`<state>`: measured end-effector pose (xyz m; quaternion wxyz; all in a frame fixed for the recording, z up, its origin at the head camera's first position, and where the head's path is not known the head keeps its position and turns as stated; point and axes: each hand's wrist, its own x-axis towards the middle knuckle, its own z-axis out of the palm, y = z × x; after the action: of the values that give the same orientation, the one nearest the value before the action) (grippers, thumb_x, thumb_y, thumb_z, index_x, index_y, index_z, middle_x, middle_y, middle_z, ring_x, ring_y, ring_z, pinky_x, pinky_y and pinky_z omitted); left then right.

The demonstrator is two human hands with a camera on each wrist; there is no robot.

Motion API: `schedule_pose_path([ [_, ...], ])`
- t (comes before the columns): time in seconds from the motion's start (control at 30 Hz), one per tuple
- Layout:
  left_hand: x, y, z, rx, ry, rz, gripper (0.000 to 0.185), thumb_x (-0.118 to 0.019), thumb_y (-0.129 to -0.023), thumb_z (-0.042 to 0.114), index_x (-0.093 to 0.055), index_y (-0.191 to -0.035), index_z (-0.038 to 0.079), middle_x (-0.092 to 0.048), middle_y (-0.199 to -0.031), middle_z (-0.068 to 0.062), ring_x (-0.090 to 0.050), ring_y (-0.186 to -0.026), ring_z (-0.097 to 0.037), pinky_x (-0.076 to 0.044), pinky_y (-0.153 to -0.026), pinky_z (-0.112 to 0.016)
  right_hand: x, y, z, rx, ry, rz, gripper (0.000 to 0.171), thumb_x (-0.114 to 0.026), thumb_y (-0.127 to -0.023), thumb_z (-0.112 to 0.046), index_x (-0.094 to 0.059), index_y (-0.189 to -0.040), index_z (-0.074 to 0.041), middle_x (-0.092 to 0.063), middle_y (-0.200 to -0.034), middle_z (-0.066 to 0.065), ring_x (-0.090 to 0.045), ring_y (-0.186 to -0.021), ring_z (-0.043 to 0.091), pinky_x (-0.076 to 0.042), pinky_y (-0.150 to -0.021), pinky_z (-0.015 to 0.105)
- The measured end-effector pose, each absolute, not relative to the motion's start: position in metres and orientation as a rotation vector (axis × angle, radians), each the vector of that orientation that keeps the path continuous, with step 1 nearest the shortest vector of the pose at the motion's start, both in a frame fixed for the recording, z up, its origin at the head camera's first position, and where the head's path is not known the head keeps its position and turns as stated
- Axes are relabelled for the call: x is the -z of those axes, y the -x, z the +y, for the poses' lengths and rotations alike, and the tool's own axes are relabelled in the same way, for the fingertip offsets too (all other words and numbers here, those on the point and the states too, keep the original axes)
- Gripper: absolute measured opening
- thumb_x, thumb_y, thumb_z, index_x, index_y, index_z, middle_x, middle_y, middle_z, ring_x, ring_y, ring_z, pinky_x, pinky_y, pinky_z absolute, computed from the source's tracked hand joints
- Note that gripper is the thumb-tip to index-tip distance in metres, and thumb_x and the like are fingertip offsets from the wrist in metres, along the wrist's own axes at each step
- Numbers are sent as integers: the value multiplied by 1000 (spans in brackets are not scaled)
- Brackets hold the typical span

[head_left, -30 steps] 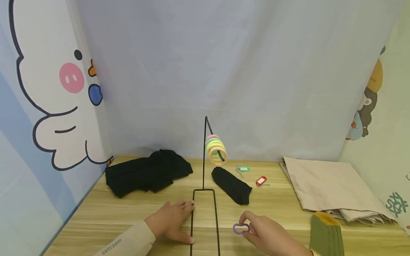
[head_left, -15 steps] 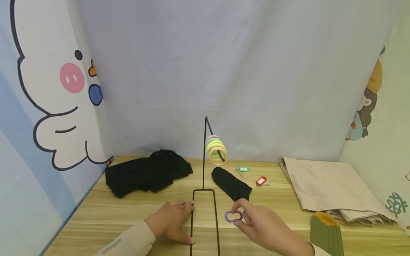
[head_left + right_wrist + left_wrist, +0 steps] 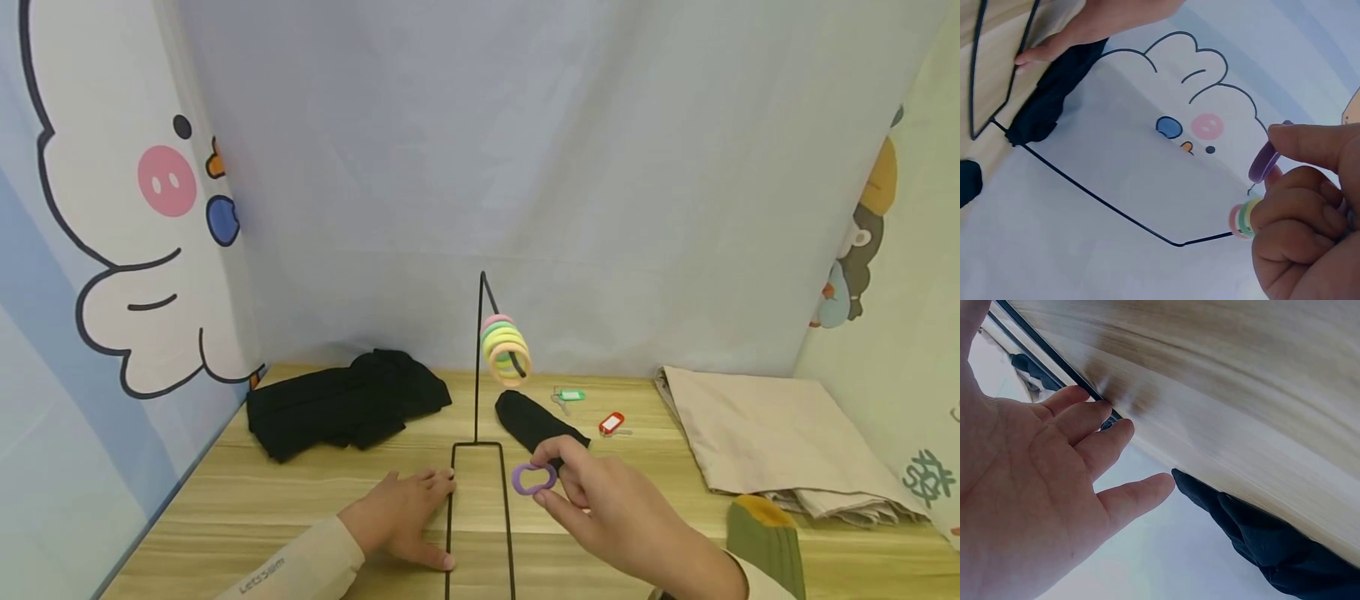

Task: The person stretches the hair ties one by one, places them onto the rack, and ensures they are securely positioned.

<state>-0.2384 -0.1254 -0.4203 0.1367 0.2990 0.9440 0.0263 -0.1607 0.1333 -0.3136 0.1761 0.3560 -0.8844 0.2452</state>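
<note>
A thin black wire stand rises from its rectangular base on the wooden table. Several pastel hair ties hang on its slanting arm. My left hand lies spread at the base's left side, thumb and fingertips right at the wire; the left wrist view shows its palm and fingers. My right hand pinches a purple hair tie between thumb and index finger, right of the base. In the right wrist view the purple hair tie appears close to the hung ones, its other fingers curled into the palm.
Black folded clothing lies at the back left. Right of the post are a black sock, partly behind my right hand, a green-tagged key and a red-tagged key. Beige cloth and a green sock lie farther right.
My right hand has moved forward and left with the purple hair tie, which looks rounder now than its earlier pinched shape. The left hand has stayed at the base.
</note>
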Motion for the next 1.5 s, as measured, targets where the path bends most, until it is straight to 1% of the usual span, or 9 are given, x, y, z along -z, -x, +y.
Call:
schedule_pose_path([
  [0.17,420,237,-125,-89,-865,2738,97,-60,-70,72,-34,-141,11,-31,-151,-4,-32,-137,-26,-31,-99,-62,303,158,129,-699,-1038,-2363,29,-71,-79,-10,-53,-101,-17,-26,-58,-17,-18,-52,-11,-21,-45,8],
  [0.3,421,237,-125,-102,-868,2742,97,-61,-70,71,-35,-141,10,-32,-150,-5,-33,-136,-26,-31,-99,-62,295,157,127,-746,-1074,-2242,29,-71,-80,-8,-53,-101,-14,-25,-59,-12,-15,-55,-10,-18,-47,5],
  [0.5,422,238,-126,-98,-869,2733,97,-59,-70,72,-35,-141,11,-31,-151,-4,-33,-137,-26,-31,-99,-62,286,158,123,-771,-1094,-2052,21,-60,-90,-25,-54,-103,-10,-26,-56,-8,-15,-56,-9,-17,-47,5],
  [0.57,423,238,-126,-95,-874,2736,96,-59,-70,72,-35,-141,11,-31,-150,-4,-33,-136,-26,-32,-99,-62,283,158,120,-771,-1076,-2022,25,-54,-93,-32,-54,-103,-9,-26,-56,-8,-15,-56,-8,-17,-47,6],
  [0.67,423,238,-126,-86,-883,2751,96,-60,-70,71,-36,-140,10,-33,-150,-5,-34,-136,-27,-33,-98,-62,277,159,117,-756,-1049,-1950,32,-48,-95,-37,-55,-102,-7,-26,-55,-8,-15,-54,-6,-17,-45,8],
  [1.03,423,239,-123,-92,-883,2753,96,-60,-70,72,-35,-140,11,-32,-150,-4,-34,-136,-27,-32,-98,-62,268,182,108,-562,-907,-1782,41,-49,-93,-43,-57,-103,-4,-28,-53,-9,-18,-44,-3,-13,-40,10],
  [1.27,422,241,-123,-90,-877,2762,96,-61,-69,71,-37,-139,11,-34,-149,-4,-35,-135,-26,-33,-98,-62,274,189,108,-554,-847,-1867,53,-47,-90,-52,-55,-108,-2,-28,-53,-7,-13,-47,-4,-12,-41,10],
  [1.4,422,241,-126,-87,-881,2780,96,-63,-68,71,-39,-138,11,-36,-148,-5,-37,-134,-26,-34,-97,-62,280,190,110,-571,-825,-1905,56,-46,-89,-54,-54,-109,-3,-26,-54,-8,-12,-49,-5,-11,-42,10],
  [1.5,421,243,-129,-121,-888,2806,95,-65,-66,71,-41,-136,10,-41,-144,-6,-41,-131,-26,-34,-96,-62,285,191,112,-583,-814,-1931,56,-45,-89,-56,-54,-108,-4,-25,-54,-9,-10,-51,-6,-11,-43,10],
])
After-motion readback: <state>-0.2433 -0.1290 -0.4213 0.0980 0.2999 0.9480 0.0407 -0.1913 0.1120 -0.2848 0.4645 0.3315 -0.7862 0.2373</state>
